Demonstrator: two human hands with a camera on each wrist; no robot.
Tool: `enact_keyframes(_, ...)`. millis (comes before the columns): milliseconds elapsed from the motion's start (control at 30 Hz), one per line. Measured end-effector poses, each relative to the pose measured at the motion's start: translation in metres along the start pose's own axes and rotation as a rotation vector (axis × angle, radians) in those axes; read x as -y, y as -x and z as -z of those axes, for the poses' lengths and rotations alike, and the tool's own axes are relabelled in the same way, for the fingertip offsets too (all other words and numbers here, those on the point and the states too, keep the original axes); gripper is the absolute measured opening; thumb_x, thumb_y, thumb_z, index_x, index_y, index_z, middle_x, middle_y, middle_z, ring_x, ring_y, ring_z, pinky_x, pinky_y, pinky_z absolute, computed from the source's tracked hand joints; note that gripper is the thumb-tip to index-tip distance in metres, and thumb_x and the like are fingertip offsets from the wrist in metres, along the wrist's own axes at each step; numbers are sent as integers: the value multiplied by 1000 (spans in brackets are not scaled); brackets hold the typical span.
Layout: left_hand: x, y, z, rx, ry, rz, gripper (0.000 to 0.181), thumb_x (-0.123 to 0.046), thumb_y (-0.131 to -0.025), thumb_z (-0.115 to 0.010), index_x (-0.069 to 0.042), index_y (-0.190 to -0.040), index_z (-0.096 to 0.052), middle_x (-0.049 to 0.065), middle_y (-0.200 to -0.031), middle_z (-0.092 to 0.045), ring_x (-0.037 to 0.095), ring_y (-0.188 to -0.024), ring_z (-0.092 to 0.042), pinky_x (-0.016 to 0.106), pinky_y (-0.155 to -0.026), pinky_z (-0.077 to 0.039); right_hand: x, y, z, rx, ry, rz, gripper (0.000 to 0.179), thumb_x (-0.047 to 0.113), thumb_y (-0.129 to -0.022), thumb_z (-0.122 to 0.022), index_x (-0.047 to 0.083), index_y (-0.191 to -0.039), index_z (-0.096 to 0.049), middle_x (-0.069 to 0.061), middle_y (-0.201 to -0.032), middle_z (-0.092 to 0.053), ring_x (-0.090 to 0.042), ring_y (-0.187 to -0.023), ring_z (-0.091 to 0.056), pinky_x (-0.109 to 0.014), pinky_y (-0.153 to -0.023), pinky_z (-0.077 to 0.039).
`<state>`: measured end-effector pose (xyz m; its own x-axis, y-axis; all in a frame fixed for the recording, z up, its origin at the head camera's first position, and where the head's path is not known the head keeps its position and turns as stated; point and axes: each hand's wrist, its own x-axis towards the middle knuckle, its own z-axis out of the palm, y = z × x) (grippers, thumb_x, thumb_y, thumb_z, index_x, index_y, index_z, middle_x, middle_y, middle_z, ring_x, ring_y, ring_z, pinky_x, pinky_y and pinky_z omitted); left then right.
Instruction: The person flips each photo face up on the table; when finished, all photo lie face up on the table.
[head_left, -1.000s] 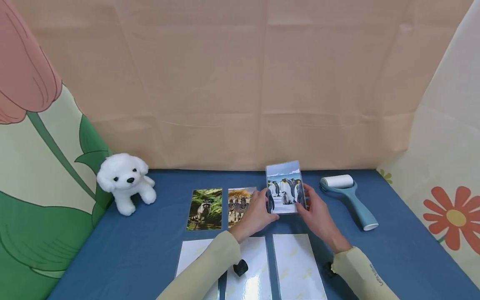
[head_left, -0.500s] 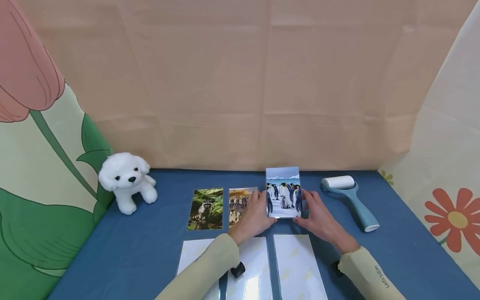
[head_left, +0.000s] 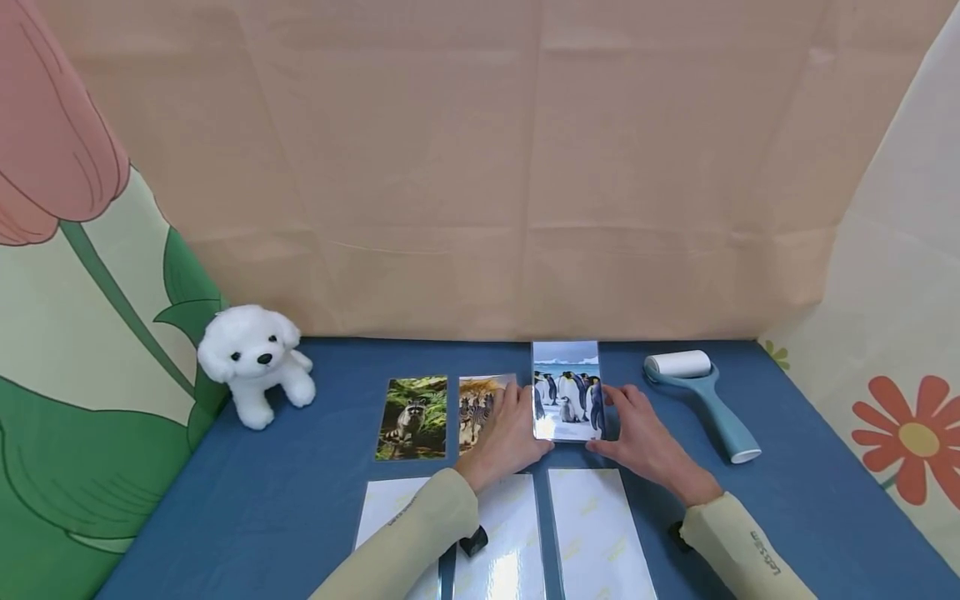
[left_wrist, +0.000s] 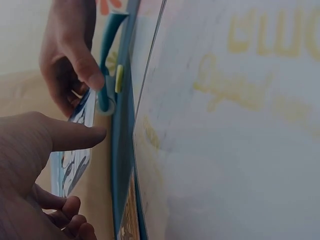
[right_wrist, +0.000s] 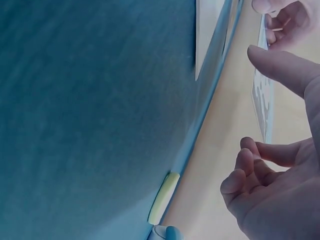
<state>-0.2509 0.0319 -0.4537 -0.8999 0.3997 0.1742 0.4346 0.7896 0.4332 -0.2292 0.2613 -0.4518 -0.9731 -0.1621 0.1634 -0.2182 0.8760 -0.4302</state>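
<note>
A penguin picture card (head_left: 567,387) is held by both hands, facing the head camera. My left hand (head_left: 504,433) grips its left edge, thumb near the lower left corner. On the other side my right hand (head_left: 637,433) grips the right edge, its thumb low at the corner. In the left wrist view the card (left_wrist: 75,165) is seen edge-on between the two hands. A raccoon picture (head_left: 411,421) lies flat to the left, and beside it a zebra picture (head_left: 472,412), partly hidden by my left hand.
Three glossy white sheets with faint yellow print lie in front; the rightmost sheet (head_left: 596,533) shows best, and my left sleeve covers parts of the others. A lint roller (head_left: 705,396) with a blue handle lies right of my right hand. A white plush dog (head_left: 258,358) sits far left.
The penguin card has come down a little and straightened from a slight slant. My right hand has shifted slightly down with it; both hands keep hold.
</note>
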Motion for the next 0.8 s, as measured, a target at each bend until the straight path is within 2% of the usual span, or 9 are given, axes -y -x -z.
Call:
enact_keyframes(133,0,-1,0,13,-22,1,85,-39,-81,-85,3,-144,-46,10,-118,-45,26,-105,-39,38,-87,-44,-2,-1,1,6,38,11,89,33,-77,-90,-7,-144,-47,-22,-128,-50,-34,-109,-49,-54,-94,-50)
enact_keyframes(267,1,-3,-2,37,-66,0,77,-43,-82,-83,3,-135,-52,11,-115,-46,27,-104,-39,37,-85,-42,-3,-3,2,33,76,17,87,35,-77,-89,-6,-142,-49,-23,-128,-51,-34,-108,-50,-52,-93,-51)
enact_keyframes(400,0,-4,-2,63,-106,-4,67,-46,-82,-83,2,-123,-59,13,-112,-47,28,-104,-39,38,-85,-43,-3,-4,1,85,109,15,86,38,-78,-87,-7,-142,-50,-26,-130,-50,-37,-112,-50,-55,-95,-49)
enact_keyframes(567,-1,-6,-2,93,-129,4,52,-48,-81,-82,-5,-104,-64,15,-115,-51,29,-103,-42,42,-87,-44,-4,-6,1,151,163,23,82,41,-81,-83,-6,-141,-53,-24,-129,-51,-37,-112,-49,-56,-96,-46)
enact_keyframes(667,-2,-7,-1,116,-149,9,45,-49,-81,-82,-10,-88,-62,19,-117,-54,30,-103,-44,44,-89,-44,-5,-7,2,171,211,49,79,43,-83,-81,-6,-139,-55,-23,-126,-53,-36,-109,-48,-54,-95,-45)
enact_keyframes(800,-4,-9,1,148,-173,19,45,-50,-82,-81,-13,-76,-57,24,-125,-56,32,-106,-45,45,-90,-45,-7,-8,0,180,279,90,77,46,-84,-79,-7,-136,-58,-21,-122,-54,-35,-108,-47,-50,-90,-41)
